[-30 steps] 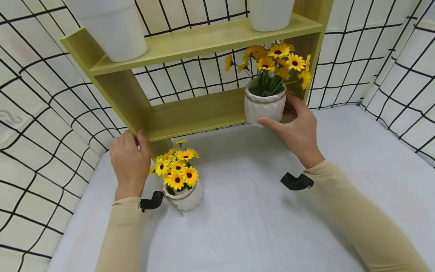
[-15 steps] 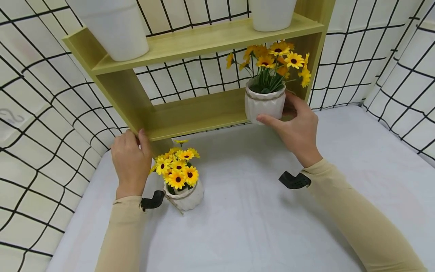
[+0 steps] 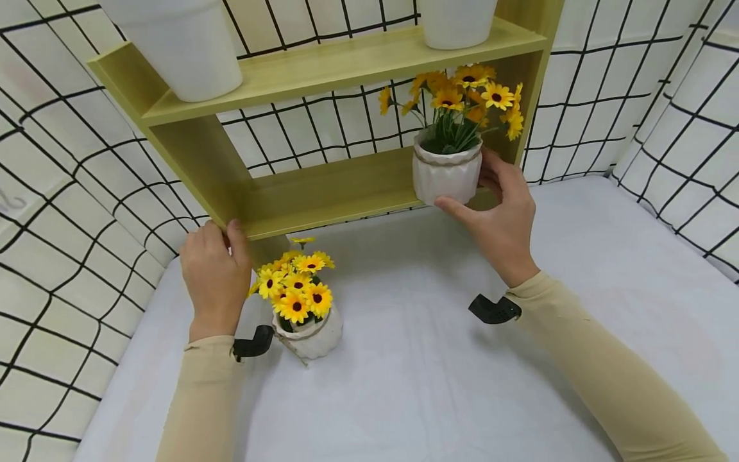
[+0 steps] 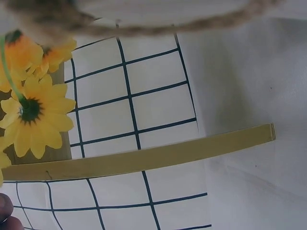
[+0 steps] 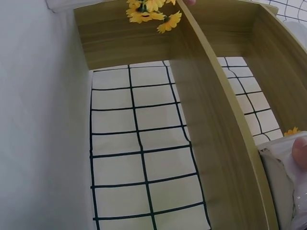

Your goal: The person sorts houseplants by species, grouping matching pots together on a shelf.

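Observation:
In the head view my right hand (image 3: pixel 501 218) holds a white ribbed flowerpot (image 3: pixel 446 172) between thumb and fingers. Yellow-orange artificial daisies (image 3: pixel 450 106) rise from it. The pot is at the right part of the shelf unit's lower board (image 3: pixel 329 189), level with its front edge; whether its base touches is unclear. The right wrist view shows its pale underside (image 5: pixel 279 191) beside the board. My left hand (image 3: pixel 216 276) grips the unit's lower left corner, thumb against the edge. Beside it a second white pot (image 3: pixel 317 337) with yellow daisies (image 3: pixel 297 289) stands on the white cloth.
Two larger white pots, one at left (image 3: pixel 187 54) and one at right (image 3: pixel 458 22), stand on the upper board (image 3: pixel 346 67). Black wire grid (image 3: pixel 600 96) runs behind the unit and along both sides. A white cloth (image 3: pixel 416 359) covers the surface.
The pot in my right hand has risen slightly and gone a little further back over the lower board. My left hand keeps its place on the corner; the head view shifts a little.

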Available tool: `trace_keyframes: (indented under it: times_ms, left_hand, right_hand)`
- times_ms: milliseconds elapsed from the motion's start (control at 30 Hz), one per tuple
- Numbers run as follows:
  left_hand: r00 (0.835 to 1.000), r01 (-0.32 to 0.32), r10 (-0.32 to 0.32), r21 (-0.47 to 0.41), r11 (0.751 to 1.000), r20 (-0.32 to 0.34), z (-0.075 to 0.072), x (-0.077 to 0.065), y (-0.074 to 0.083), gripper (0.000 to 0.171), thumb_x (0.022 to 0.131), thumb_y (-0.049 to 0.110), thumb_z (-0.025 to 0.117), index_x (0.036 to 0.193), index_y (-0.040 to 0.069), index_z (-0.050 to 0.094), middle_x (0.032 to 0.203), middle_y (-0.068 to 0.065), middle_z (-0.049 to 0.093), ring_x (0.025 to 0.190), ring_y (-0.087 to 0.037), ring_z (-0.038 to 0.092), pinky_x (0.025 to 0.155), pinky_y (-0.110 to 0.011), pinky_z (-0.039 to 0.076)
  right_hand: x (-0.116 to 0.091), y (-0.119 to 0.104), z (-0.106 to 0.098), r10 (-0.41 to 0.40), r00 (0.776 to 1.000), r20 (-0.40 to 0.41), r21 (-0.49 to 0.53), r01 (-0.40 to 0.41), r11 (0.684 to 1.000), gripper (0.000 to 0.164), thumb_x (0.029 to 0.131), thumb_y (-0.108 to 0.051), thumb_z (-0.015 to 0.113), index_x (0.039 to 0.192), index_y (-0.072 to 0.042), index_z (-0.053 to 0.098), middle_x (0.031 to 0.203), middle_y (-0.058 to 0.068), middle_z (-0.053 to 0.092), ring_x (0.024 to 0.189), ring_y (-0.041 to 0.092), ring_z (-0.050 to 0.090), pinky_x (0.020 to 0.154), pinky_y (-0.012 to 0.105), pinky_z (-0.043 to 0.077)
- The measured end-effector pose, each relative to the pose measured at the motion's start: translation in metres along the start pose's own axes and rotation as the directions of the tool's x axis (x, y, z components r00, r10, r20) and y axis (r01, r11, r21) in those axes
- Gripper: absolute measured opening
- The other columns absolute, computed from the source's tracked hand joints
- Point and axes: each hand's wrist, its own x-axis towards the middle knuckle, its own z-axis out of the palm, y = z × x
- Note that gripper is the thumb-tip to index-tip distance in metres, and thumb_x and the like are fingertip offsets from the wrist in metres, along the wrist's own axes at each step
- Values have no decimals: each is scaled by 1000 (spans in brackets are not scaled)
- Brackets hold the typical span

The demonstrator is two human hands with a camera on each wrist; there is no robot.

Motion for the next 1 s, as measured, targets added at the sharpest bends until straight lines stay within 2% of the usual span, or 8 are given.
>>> trace_keyframes:
  times_ms: [133, 300, 467, 800, 1000]
  left_hand:
    - [1000, 8, -8, 3, 1000, 4, -4, 1, -2, 52, 112, 37, 37, 94, -9, 55, 79, -23, 52, 82, -40, 44, 77, -49, 32]
    - [1000, 19, -19, 9, 1000, 13, -6, 0, -4, 54, 112, 38, 36, 94, -9, 55, 80, -23, 53, 83, -40, 45, 78, -50, 33]
    - [1000, -4, 5, 12, 1000, -18, -7, 1, -6, 50, 112, 34, 38, 91, -7, 54, 77, -23, 52, 80, -40, 45, 76, -50, 32]
    - [1000, -26, 26, 14, 1000, -16, -2, -1, -4, 49, 112, 34, 38, 88, -6, 53, 77, -22, 51, 82, -41, 46, 76, -51, 34]
    - [999, -42, 42, 5, 999, -29, -2, 1, -4, 46, 112, 31, 40, 86, -5, 53, 75, -21, 51, 80, -41, 45, 75, -50, 32]
  right_hand:
    - [1, -2, 5, -9, 1000, 4, 9, 9, 1000, 81, 72, -17, 95, 144, -7, 58, 135, 11, 61, 122, 14, 62, 108, 26, 51]
    - [4, -4, 9, 23, 1000, 4, 11, -23, 1000, 78, 73, -18, 95, 141, -4, 60, 133, 12, 61, 121, 15, 63, 109, 26, 51]
    - [9, -6, 13, 40, 999, -8, 8, -40, 999, 74, 74, -20, 94, 138, -3, 61, 132, 14, 60, 121, 17, 64, 108, 27, 52]
    - [14, -7, 7, 62, 998, -26, -129, -65, 990, 72, 77, -24, 93, 137, -1, 60, 131, 18, 60, 121, 24, 66, 108, 35, 54]
    - [16, -6, 9, 57, 998, -32, -161, -61, 985, 72, 77, -25, 92, 136, 1, 59, 132, 20, 60, 123, 27, 66, 108, 37, 54]
